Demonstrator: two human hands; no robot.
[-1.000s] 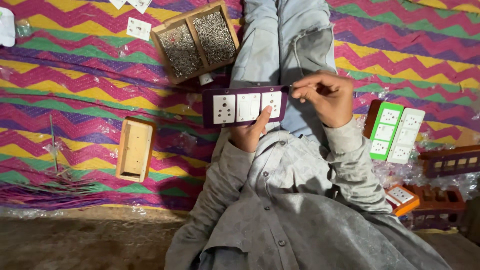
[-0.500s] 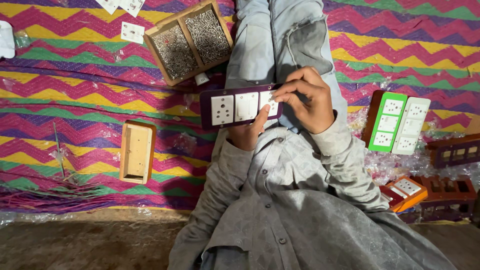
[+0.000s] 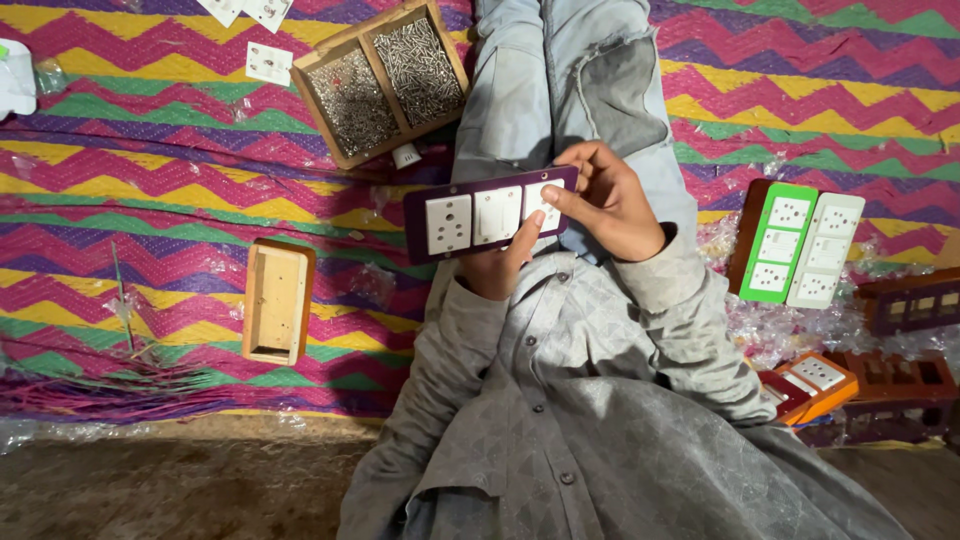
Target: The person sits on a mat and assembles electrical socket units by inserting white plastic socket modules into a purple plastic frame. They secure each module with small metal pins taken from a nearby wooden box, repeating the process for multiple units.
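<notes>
A dark purple switch plate [image 3: 470,215] with three white modules is held flat above my lap. My left hand [image 3: 497,272] supports it from below, with the thumb lying over the front near the right module. My right hand [image 3: 615,205] grips the plate's right end, its fingertips pressing on the rightmost white module. My grey sleeves and my legs in light trousers lie under the plate.
A wooden tray [image 3: 330,60] with two compartments of screws lies up left, white modules [image 3: 268,62] beside it. A small empty wooden box [image 3: 278,300] sits at left on the zigzag mat. Green and white plates [image 3: 790,245], an orange plate [image 3: 818,378] and brown frames [image 3: 915,300] lie at right.
My right hand, held just off the plate's right end a second ago, has come onto the plate and now presses on its rightmost module. The left hand still holds the plate.
</notes>
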